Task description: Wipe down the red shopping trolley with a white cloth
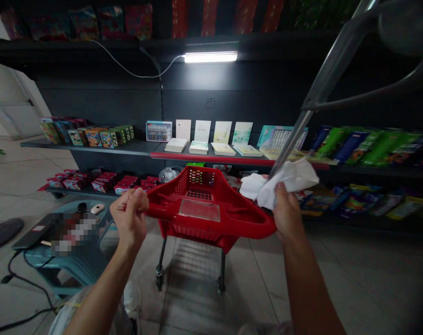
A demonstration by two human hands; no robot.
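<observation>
A small red plastic shopping cart (199, 211) stands on the floor in front of me, with a clear panel on its handle. My left hand (129, 211) is closed in a fist round the left end of the cart's handle. In my right hand (287, 211) is a white cloth (295, 177), pinched between thumb and fingers beside the right end of the handle. A slanted metal pole (291, 135) comes down from the upper right, and its lower end meets the cloth. Whether the cloth wraps fully round the pole I cannot tell.
Behind the cart, a dark shelf (134, 147) carries books (223, 132), small boxes (103, 136) and green and blue packs (365, 146). Red boxes (104, 181) sit lower down. At left is a blue-green stool (75, 265) with a mouse (97, 209) on it; cables trail below.
</observation>
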